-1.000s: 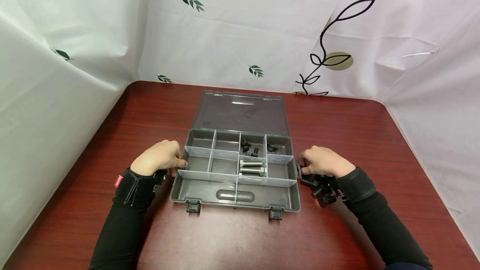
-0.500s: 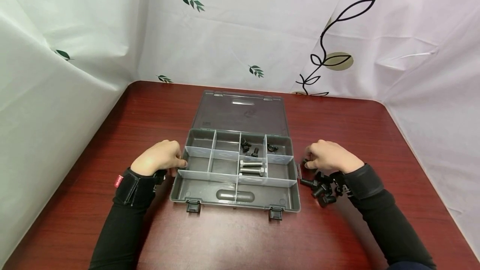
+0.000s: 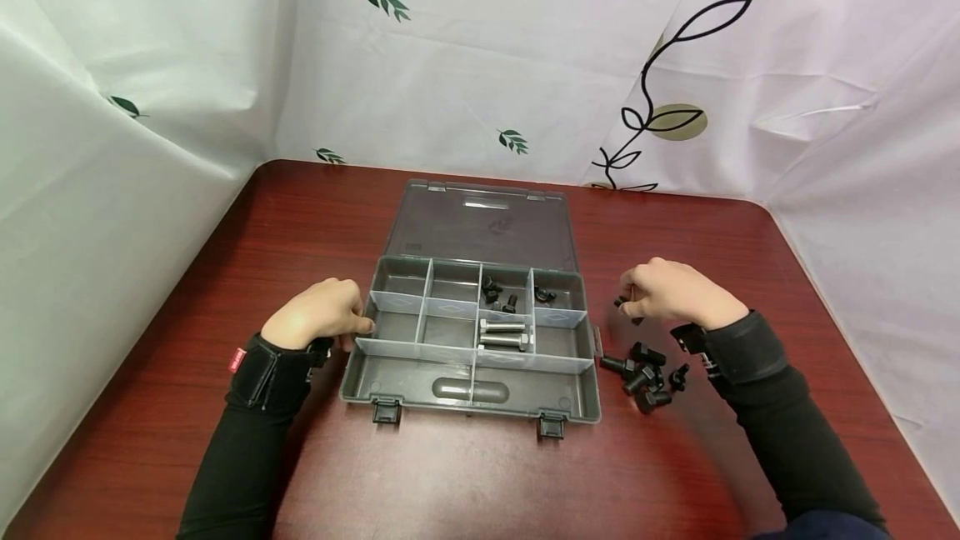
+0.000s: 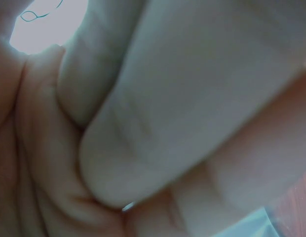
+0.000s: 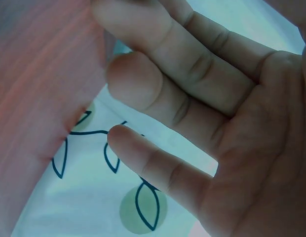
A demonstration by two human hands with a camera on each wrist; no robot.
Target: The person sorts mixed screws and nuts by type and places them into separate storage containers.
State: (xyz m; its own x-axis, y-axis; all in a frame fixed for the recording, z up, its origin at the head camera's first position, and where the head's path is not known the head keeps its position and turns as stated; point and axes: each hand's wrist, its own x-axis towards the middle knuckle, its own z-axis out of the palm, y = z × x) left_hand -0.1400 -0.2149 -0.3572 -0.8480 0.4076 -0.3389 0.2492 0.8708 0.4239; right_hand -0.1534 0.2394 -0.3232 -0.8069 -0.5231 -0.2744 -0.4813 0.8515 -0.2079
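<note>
A grey plastic compartment box lies with its lid laid back on the table. My left hand grips its left wall, thumb at the rim; in the left wrist view the curled fingers fill the picture. To the right of the box, my right hand holds a black bolt at its fingertips, low over the table; most of it is hidden by the fingers. In the right wrist view the other fingers are loosely bent and the bolt is out of sight. Several black bolts lie heaped nearer the front.
Silver bolts lie in a middle compartment. Small black bolts and more black pieces sit in two back compartments. The lid reaches toward the back of the red-brown table. A white patterned cloth hangs around it.
My right hand has moved from the bolt pile beside the box, back and to the right, with a black bolt at its fingertips. The left hand and the box have stayed put.
</note>
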